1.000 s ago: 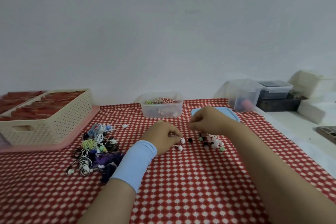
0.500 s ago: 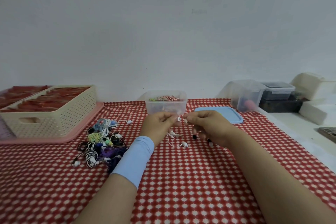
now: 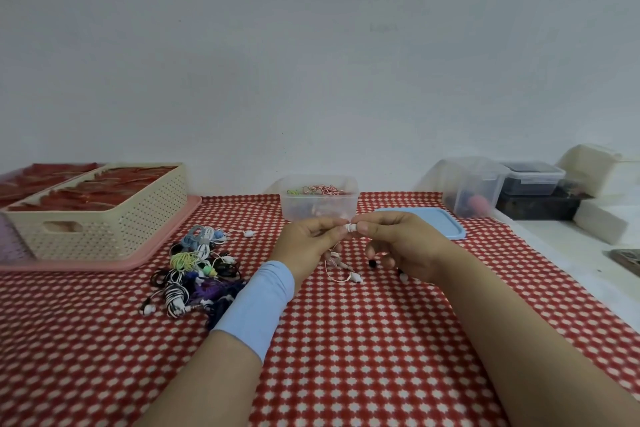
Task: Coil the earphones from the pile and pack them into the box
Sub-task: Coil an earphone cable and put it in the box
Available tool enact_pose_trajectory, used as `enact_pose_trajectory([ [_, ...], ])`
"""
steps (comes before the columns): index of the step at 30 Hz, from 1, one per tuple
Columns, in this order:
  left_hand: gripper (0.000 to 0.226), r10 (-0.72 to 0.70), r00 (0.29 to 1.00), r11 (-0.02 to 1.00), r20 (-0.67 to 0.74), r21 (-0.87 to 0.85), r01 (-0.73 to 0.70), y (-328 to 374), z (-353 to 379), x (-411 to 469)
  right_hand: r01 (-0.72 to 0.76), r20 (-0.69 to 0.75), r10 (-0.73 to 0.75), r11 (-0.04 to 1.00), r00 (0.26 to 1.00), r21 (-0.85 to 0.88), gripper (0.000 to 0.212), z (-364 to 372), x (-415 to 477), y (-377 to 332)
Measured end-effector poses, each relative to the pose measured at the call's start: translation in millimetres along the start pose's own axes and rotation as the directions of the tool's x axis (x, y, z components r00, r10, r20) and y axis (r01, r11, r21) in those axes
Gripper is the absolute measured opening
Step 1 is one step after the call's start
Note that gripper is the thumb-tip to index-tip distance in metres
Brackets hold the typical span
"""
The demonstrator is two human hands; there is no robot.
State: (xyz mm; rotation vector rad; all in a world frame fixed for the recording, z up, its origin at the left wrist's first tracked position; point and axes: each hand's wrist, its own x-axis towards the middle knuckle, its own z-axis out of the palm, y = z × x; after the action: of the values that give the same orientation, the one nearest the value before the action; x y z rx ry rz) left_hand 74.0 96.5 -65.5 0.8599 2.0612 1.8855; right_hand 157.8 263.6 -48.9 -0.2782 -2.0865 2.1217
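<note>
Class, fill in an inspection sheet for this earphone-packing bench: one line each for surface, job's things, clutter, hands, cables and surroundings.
Surface: red-and-white patterned tablecloth, lying flat.
Job's things: earphone pile left of the hands; clear box behind them, open, with coiled earphones inside; blue lid lying beside it.
Clutter: cream basket on a pink tray at left; clear tub, dark container and white blocks at right.
Hands: left hand and right hand both pinch a white earphone above the cloth.
Cables: its cord hangs down to the cloth; a black earbud lies under the right hand.
Surroundings: plain white wall.
</note>
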Motion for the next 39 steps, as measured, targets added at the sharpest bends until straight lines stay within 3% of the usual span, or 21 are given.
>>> enact_pose_trajectory([
  [5,0.013,0.021,0.999,0.998,0.042,0.05,-0.024,1.4,-3.1,-3.2,-0.03,0.045,0.031,0.999,0.998,-0.02,0.027,-0.6,-4.9,-3.3],
  [13,0.016,-0.009,0.994,0.995,0.113,0.102,-0.002,1.3,-3.4,-6.3,-0.074,0.096,0.075,0.997,0.993,-0.021,0.014,-3.0,-7.6,-0.8],
  [19,0.013,-0.035,0.995,0.992,0.091,0.125,0.024,1.3,-4.9,-6.2,-0.082,0.043,0.087,0.991,0.995,-0.105,0.035,-0.5,-3.2,3.6],
  [23,0.011,-0.02,0.999,0.994,0.034,0.104,0.017,4.0,-3.4,-5.4,-0.024,-0.002,0.024,0.996,1.0,-0.088,0.017,2.3,-6.3,-1.1],
  [26,0.012,-0.018,1.0,0.995,0.006,0.093,0.018,4.3,-2.4,-4.7,0.008,-0.023,-0.01,0.993,1.0,-0.115,0.018,1.7,-12.1,-8.3],
  [31,0.018,0.014,1.0,0.984,0.011,0.18,-0.016,2.2,0.6,-3.6,0.079,-0.057,-0.102,0.948,0.993,-0.307,0.013,4.2,-15.0,-9.5],
  [39,0.013,0.063,0.998,0.966,-0.015,0.25,-0.058,0.5,4.2,-3.8,0.108,-0.045,-0.138,0.906,0.989,-0.409,0.011,0.4,-16.2,-12.6],
])
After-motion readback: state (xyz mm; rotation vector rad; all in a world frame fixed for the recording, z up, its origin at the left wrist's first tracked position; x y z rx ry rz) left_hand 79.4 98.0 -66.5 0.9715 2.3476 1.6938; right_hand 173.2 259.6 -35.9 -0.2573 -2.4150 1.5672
